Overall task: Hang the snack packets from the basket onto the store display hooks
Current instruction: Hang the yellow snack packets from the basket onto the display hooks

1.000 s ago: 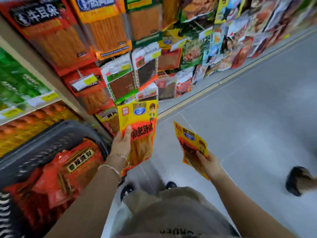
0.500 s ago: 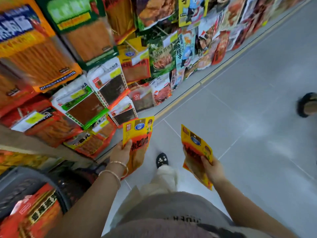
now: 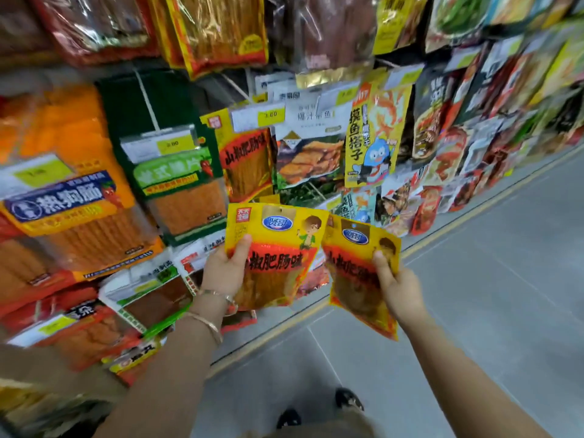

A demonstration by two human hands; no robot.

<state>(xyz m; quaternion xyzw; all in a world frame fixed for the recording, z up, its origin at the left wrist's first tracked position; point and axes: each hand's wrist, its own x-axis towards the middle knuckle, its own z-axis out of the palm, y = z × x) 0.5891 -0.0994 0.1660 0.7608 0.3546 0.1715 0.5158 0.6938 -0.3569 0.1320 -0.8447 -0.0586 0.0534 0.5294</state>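
The left thumb (image 3: 241,248) presses flat on the front of a yellow-and-red snack packet (image 3: 278,248). The other fingers are hidden behind it, so the left hand (image 3: 222,270) pinches this packet at its left edge and holds it upright. Two thin bracelets (image 3: 208,324) circle that wrist. The right thumb (image 3: 380,263) lies on the face of a second packet (image 3: 354,273) of the same kind, the right hand (image 3: 401,289) curled round its right edge. This one is tilted, and its left edge meets the first packet's right edge — which lies in front, I cannot tell.

On the display a matching hanging packet (image 3: 249,162) sits under a price tag (image 3: 259,116). The snack packet in the left hand is just below the hanging packet, the second packet below and to its right. Left of the hanging packet is a green packet (image 3: 180,191), and farther left an orange packet (image 3: 69,216). To the right of the hanging packet hangs a yellow packet with a blue cartoon (image 3: 376,137). Grey floor (image 3: 489,295) lies well below and right of it — dark shoes (image 3: 347,398) stand there.
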